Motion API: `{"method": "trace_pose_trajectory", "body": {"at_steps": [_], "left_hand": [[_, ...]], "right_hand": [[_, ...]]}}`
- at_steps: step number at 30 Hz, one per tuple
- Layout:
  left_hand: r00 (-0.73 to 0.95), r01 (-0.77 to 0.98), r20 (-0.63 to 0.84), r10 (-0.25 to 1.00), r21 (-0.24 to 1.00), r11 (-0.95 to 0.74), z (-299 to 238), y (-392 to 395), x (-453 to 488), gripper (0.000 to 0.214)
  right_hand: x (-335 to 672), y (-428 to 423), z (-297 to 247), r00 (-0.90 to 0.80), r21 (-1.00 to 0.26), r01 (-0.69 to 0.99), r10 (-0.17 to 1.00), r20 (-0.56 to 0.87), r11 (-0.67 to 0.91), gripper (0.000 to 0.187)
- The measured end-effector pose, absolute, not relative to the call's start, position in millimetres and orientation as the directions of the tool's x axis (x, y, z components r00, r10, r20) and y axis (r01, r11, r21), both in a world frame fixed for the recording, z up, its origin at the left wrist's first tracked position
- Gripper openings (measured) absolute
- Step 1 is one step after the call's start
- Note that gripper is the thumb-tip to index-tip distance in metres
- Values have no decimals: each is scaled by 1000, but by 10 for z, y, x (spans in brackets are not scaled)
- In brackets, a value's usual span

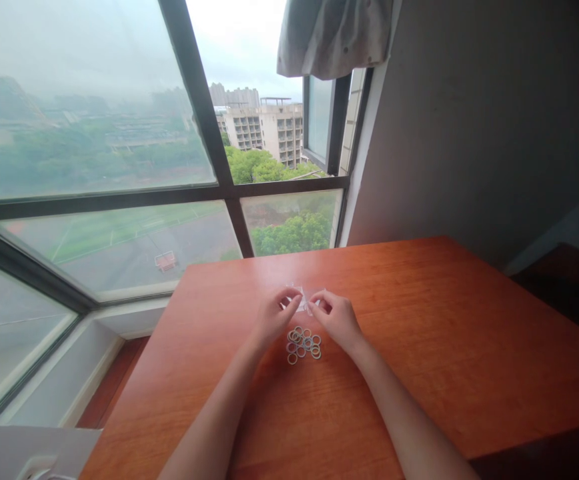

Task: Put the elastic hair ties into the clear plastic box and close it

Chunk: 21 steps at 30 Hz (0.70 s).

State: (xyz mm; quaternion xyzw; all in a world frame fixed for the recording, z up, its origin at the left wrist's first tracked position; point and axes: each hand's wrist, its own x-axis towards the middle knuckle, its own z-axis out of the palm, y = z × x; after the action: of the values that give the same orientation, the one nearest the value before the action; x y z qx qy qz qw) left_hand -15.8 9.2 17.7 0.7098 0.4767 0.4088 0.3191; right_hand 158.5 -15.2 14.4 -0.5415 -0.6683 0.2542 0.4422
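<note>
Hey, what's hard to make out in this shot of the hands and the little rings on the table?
Head view only:
- Clear item between left hand and right hand: transparent, partly covered by fingers; unidentifiable.
- Rings: too small and overlapping to count or tell material.
- White object: cut off by bottom edge.

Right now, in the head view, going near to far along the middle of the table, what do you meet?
Pile of small rings → left hand and right hand side by side, pinching a small clear bag between them → bare table → window.
</note>
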Motion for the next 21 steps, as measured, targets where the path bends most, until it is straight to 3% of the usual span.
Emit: {"method": "trace_pose_trajectory", "body": {"at_steps": [13,16,21], "left_hand": [[332,445,237,913,814,-373,137,74,-124,18],[258,479,263,930,801,-360,136,95,-145,18],[-28,545,274,961,810,-214,110,167,-289,24]], "right_hand": [[1582,-168,180,-9,-819,498,945,326,287,15],[1586,-165,172,-9,-818,502,947,321,281,14],[1574,-160,155,-52,-801,527,952,302,283,11]]}}
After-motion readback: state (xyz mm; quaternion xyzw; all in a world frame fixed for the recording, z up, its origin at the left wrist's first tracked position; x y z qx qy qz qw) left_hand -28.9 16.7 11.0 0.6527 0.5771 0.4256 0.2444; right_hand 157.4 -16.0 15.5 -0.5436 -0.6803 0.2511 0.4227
